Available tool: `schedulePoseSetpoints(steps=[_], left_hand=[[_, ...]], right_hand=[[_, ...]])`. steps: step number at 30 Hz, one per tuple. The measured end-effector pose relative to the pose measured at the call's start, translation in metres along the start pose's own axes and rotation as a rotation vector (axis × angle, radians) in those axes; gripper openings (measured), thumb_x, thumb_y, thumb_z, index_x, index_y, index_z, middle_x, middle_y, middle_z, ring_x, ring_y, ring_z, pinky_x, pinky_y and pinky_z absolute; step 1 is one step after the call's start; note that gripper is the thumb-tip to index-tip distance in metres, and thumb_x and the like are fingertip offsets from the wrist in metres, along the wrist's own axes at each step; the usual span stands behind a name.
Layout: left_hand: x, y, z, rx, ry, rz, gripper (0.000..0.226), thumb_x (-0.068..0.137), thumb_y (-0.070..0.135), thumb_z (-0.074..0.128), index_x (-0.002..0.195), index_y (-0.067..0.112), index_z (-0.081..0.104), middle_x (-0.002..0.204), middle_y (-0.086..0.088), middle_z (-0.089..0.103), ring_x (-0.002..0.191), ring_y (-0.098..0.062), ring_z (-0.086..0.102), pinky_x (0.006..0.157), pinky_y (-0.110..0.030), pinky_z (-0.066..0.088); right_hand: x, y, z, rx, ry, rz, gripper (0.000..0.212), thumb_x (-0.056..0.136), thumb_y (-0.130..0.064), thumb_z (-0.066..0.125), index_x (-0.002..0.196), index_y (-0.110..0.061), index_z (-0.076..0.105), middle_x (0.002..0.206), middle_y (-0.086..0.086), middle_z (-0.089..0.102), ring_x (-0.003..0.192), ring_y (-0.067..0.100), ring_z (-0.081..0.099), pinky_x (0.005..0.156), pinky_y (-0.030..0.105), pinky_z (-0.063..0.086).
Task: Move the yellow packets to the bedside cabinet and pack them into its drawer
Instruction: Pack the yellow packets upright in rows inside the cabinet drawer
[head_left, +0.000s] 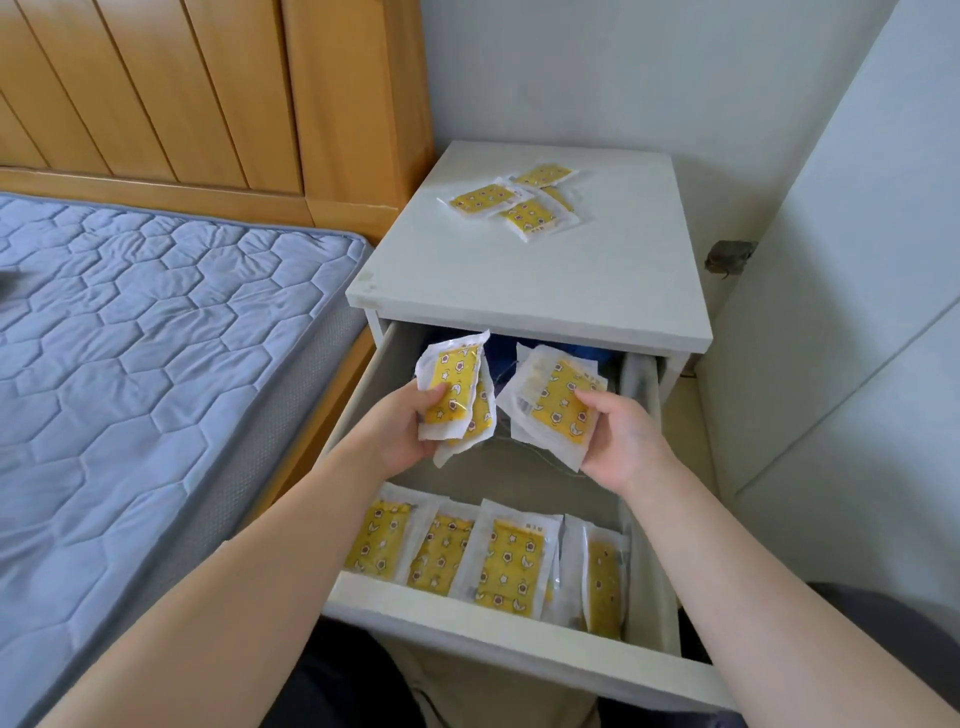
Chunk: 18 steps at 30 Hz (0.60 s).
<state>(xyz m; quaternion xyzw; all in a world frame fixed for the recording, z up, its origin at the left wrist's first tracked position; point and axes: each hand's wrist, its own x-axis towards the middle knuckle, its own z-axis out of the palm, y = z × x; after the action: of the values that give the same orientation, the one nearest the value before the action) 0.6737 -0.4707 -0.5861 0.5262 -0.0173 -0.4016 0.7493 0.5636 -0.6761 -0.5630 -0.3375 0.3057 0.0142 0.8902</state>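
Note:
The white bedside cabinet (519, 270) stands with its drawer (498, 636) pulled out. Over the drawer, my left hand (402, 434) grips a small stack of yellow packets (457, 387). My right hand (626, 439) grips another stack of yellow packets (550, 402) beside it. Several yellow packets (493, 558) stand in a row against the drawer's front wall. More yellow packets (514, 202) lie loose on the cabinet top near its back.
A bed with a blue quilted mattress (145, 332) and a wooden headboard (208, 93) lies to the left of the cabinet. A white wardrobe door (852, 312) is at the right. Dark blue fabric (501, 348) shows at the back of the drawer.

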Motion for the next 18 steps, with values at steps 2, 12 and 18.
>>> schedulePoseSetpoints(steps=[2, 12, 18], left_hand=[[-0.003, -0.007, -0.009, -0.040, 0.067, -0.043, 0.030, 0.099, 0.018, 0.042, 0.128, 0.013, 0.048, 0.097, -0.005, 0.069, 0.082, -0.019, 0.069, 0.067, -0.031, 0.056], [0.000, -0.001, -0.030, -0.093, 0.193, -0.045, 0.045, 0.096, 0.018, 0.049, 0.140, 0.008, 0.043, 0.118, -0.010, 0.063, 0.097, -0.024, 0.067, 0.081, -0.039, 0.055], [0.005, -0.003, -0.032, -0.260, 0.209, 0.113, 0.025, 0.102, 0.011, 0.036, 0.110, 0.018, 0.058, 0.108, -0.008, 0.066, 0.097, -0.025, 0.064, 0.094, -0.046, 0.047]], right_hand=[[0.003, 0.014, -0.003, 0.001, 0.078, 0.058, 0.023, 0.095, -0.007, 0.050, 0.116, -0.010, 0.058, 0.106, 0.012, 0.068, 0.094, 0.028, 0.067, 0.065, 0.039, 0.056], [0.011, 0.090, 0.018, -0.525, 0.255, 0.324, 0.009, 0.088, -0.001, 0.062, 0.096, -0.001, 0.059, 0.096, 0.017, 0.066, 0.088, 0.032, 0.064, 0.076, 0.050, 0.051], [0.025, 0.134, 0.060, -0.767, 0.154, 0.355, 0.035, 0.084, -0.006, 0.069, 0.117, 0.002, 0.060, 0.113, 0.016, 0.065, 0.105, 0.032, 0.063, 0.094, 0.046, 0.049]])
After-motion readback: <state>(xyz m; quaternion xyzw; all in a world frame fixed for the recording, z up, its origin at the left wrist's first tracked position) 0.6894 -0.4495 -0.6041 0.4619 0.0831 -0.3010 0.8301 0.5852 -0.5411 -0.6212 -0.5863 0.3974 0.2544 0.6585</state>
